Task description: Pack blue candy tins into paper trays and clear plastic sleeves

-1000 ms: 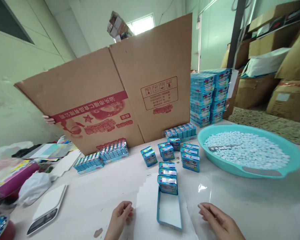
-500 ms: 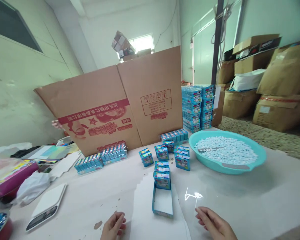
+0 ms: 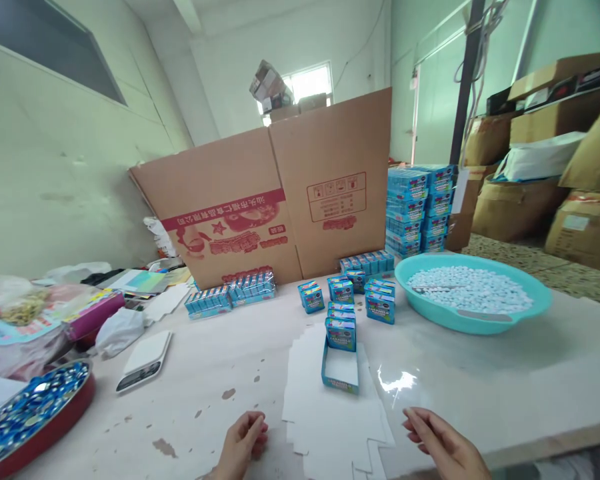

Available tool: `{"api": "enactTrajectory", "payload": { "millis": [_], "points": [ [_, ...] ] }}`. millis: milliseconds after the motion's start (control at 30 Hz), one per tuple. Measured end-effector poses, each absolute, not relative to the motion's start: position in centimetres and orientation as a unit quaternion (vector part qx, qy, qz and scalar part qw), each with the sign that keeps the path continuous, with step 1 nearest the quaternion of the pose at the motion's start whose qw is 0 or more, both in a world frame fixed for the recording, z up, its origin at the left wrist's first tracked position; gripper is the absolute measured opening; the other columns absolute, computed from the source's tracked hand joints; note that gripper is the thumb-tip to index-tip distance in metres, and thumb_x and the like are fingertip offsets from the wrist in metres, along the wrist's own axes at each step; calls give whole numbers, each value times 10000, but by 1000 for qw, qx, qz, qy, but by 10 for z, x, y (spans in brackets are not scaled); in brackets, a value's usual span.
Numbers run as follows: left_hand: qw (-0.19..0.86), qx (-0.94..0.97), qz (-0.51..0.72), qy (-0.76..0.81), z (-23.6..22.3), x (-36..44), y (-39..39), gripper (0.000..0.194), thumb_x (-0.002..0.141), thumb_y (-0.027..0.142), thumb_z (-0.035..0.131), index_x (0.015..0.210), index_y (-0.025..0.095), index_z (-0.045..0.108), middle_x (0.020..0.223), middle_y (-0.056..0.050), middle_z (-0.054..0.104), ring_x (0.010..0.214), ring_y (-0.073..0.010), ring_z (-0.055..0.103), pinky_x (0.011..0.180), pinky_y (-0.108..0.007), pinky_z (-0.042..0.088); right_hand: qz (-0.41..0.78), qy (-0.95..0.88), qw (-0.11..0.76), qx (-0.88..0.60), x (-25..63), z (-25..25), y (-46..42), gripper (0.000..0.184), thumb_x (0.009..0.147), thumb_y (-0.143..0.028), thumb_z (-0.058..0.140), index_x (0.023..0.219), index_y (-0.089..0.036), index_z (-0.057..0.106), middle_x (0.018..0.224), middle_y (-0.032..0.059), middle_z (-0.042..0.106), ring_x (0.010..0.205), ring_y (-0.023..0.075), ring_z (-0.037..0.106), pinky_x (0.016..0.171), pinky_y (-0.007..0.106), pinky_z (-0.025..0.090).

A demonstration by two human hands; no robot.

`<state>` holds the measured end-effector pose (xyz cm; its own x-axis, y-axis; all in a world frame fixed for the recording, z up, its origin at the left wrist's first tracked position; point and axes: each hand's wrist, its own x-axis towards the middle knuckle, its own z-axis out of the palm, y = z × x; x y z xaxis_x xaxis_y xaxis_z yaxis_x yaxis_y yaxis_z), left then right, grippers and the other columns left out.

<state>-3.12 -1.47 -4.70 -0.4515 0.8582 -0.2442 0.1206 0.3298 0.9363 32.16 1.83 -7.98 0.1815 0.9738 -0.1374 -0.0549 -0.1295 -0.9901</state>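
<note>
My left hand (image 3: 243, 441) hovers low over the table, left of a stack of white paper sheets (image 3: 325, 417). Its fingers are curled in with the thumb against them, and nothing shows in them. On the right of the sheets is my right hand (image 3: 443, 441), thumb and fingertips closed together, also with nothing visible in the grip. Between and beyond the hands lies an open blue display tray (image 3: 341, 385) on the paper. Small blue boxes (image 3: 341, 335) stand in its far end; its near part shows bare white inside. Neither hand touches the tray.
More small blue boxes (image 3: 380, 308) stand behind the tray. A turquoise basin (image 3: 485, 323) of white pellets sits right. Wrapped box packs (image 3: 253, 288) line a large cardboard carton (image 3: 230, 173). Left are a white scale (image 3: 145, 353) and a red bowl (image 3: 75, 407) of blue-wrapped pieces.
The view has swung left and down, so the tray appears farther right and more of the red bowl shows. Both hands stay apart and closed; a hand at the carton's left edge is gone from sight.
</note>
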Motion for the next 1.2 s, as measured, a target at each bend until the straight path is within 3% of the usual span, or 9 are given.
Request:
{"api": "enactTrajectory", "payload": {
  "millis": [300,500,633,733,867,1033,1100,1200],
  "points": [
    [421,338,419,730,-29,-31,-56,657,472,684,750,836,144,668,778,-76,676,676,-173,612,594,-270,474,519,-474,485,-520,302,-64,0,487,763,-640,557,847,-173,668,773,52,674,746,205,638,702,281,522],
    [389,471,330,720,-12,-25,-40,617,616,691,637,898,141,644,826,-89,675,727,-204,630,627,-307,494,463,-498,495,-541,279,-75,38,619,741,-681,516,991,-129,642,860,85,633,715,197,602,686,345,521],
    [259,643,284,663,17,-12,30,447,767,534,563,1042,185,608,998,-89,654,932,-229,616,741,-341,511,354,-510,535,-573,251,-97,75,738,704,-660,535,1205,-120,568,1157,176,577,1018,304,585,858,463,503],
    [166,736,250,607,37,6,111,470,782,451,575,1173,193,546,1174,-113,585,1090,-257,557,805,-371,512,326,-511,539,-586,230,-116,96,787,731,-624,532,1322,-108,474,1329,202,489,1273,345,434,1040,512,384],
    [50,798,162,578,48,39,228,647,760,406,647,1319,157,437,1309,-160,497,1231,-292,461,1024,-426,399,316,-501,536,-601,206,-136,107,804,803,-580,507,1428,-105,331,1421,200,413,1341,334,365,1089,528,329],
    [-3,758,28,652,25,70,334,1034,611,510,766,1442,165,255,1502,-204,281,1404,-396,197,1095,-516,273,316,-495,518,-622,194,-141,100,779,865,-549,478,1477,-127,246,1495,172,321,1396,310,274,1115,520,307],
    [12,748,2,663,11,72,358,1042,577,487,786,1429,166,279,1458,-208,350,1361,-415,282,1083,-554,264,333,-485,513,-625,195,-137,97,765,879,-548,474,1489,-159,225,1512,149,300,1402,300,265,1117,516,310],
    [35,752,3,658,1,62,371,801,614,442,759,1294,145,458,1256,-169,521,1155,-341,519,1019,-470,372,358,-474,514,-619,199,-130,94,720,911,-527,439,1501,-191,200,1526,118,283,1412,277,247,1140,517,271]
  ]
}}
